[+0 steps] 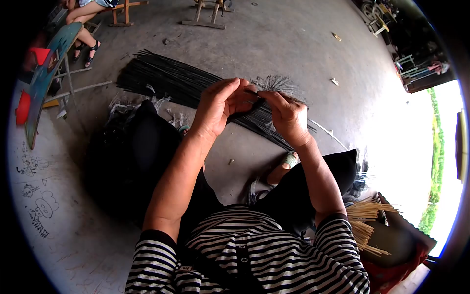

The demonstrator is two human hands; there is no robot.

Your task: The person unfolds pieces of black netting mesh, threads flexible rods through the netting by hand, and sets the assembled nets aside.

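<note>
My left hand (220, 105) and my right hand (287, 113) meet in front of me, above my knees. Between their fingertips is a dark strip (254, 93), pinched by my right thumb and finger, while my curled left fingers close on its other side. A fan of fine dark strands (278, 84) spreads out behind my right hand; whether it joins the strip I cannot tell. Beneath my hands, a long bundle of thin black strips (169, 73) lies on the concrete floor, partly hidden by them.
Pale sticks (364, 215) lie in a pile at my right, close to a red cloth (399, 272). A worn blue-green board (51, 68) leans at the left. Beyond it, a person's legs (85, 29) show near a wooden stool (120, 17). A thin white rod (329, 131) crosses the floor.
</note>
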